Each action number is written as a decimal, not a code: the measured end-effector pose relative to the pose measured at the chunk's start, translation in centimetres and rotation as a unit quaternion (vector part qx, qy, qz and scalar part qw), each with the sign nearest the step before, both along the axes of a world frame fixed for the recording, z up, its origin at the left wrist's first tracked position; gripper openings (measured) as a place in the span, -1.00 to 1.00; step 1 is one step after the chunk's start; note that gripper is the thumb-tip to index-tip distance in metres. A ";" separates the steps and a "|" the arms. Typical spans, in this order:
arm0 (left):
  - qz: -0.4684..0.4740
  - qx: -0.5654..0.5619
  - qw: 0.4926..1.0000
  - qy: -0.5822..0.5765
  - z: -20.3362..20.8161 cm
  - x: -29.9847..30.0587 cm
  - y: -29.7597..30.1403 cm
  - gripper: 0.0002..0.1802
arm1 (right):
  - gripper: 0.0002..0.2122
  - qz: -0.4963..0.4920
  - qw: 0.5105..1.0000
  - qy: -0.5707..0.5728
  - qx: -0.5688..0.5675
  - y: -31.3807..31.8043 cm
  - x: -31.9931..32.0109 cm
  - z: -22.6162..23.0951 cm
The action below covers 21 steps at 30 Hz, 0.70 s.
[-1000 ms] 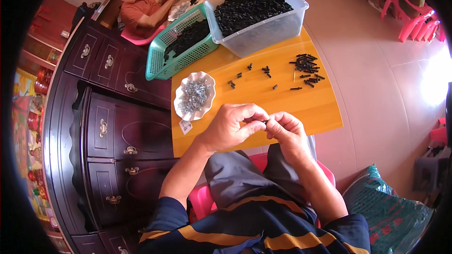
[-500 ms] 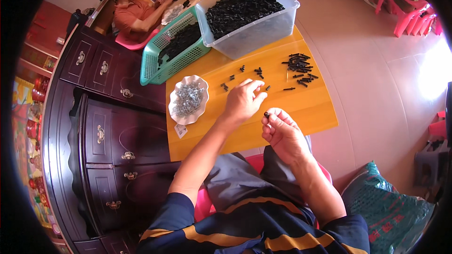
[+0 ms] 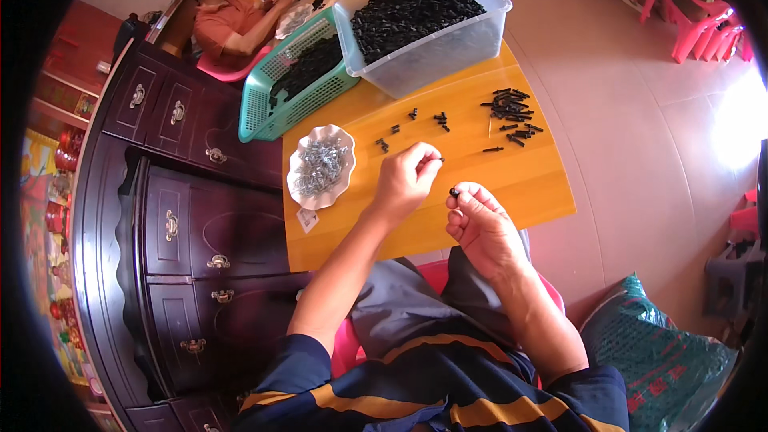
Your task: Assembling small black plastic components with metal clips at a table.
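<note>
My left hand (image 3: 406, 180) is raised over the wooden table (image 3: 376, 232), thumb and forefinger pinched on a small black part (image 3: 442, 160), of which only a tip shows. Nearer to me, my right hand (image 3: 486, 232) holds a black plastic piece (image 3: 454, 193) end-on between thumb and fingertips; its length is hidden in the fingers. Beyond the left hand lie a few short black parts (image 3: 441, 121) in small groups. A pile of longer black pieces (image 3: 512, 108) rests at the table's right side. Left of my left hand, a white scalloped dish (image 3: 346, 182) holds many small silvery metal pieces (image 3: 320, 164).
A clear plastic bin (image 3: 432, 64) and a green basket (image 3: 258, 116), both with black parts, stand at the back. A dark wooden cabinet (image 3: 192, 224) borders the left. Behind it a person (image 3: 228, 24) sits working. A green plastic bag (image 3: 656, 352) lies right.
My left hand has closed its fingers on a small black part from the table and drawn slightly back. The right hand stays nearly still with its piece.
</note>
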<state>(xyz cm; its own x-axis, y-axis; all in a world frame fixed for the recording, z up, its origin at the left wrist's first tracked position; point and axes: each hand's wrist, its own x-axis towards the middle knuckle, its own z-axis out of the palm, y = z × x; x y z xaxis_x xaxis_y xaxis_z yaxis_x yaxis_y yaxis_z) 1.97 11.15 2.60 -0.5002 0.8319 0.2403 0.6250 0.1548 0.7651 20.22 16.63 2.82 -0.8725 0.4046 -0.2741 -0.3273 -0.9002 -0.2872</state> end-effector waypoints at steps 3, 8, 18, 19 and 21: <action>0.010 0.015 0.994 -0.106 2.0 0.8 -3.0 -0.92 | -0.89 0.003 1.000 -0.003 0.008 -0.4 -0.2 0.0; -0.007 0.030 0.991 -0.130 5.6 2.4 -6.8 -0.91 | -0.90 0.002 0.999 -0.003 0.044 -1.0 -0.4 0.0; -0.039 0.053 0.997 -0.030 8.2 4.2 -7.9 -0.85 | -0.89 0.016 0.987 -0.027 0.160 -1.8 -0.4 0.7; -0.044 0.054 0.998 -0.008 8.3 4.3 -7.8 -0.86 | -0.89 0.017 0.984 -0.023 0.174 -1.8 -0.3 0.7; -0.050 0.054 0.997 0.014 8.5 4.4 -7.6 -0.86 | -0.89 0.019 0.983 -0.022 0.183 -1.8 -0.3 0.7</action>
<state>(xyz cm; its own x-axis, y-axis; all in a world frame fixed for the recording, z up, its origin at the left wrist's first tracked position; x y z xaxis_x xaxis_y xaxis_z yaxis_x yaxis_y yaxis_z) 6.33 3.58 11.06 -0.4068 0.8461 0.3445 0.6552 0.0074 0.7554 19.93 14.82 3.52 -0.8795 0.4506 -0.1530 -0.2761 -0.7451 -0.6072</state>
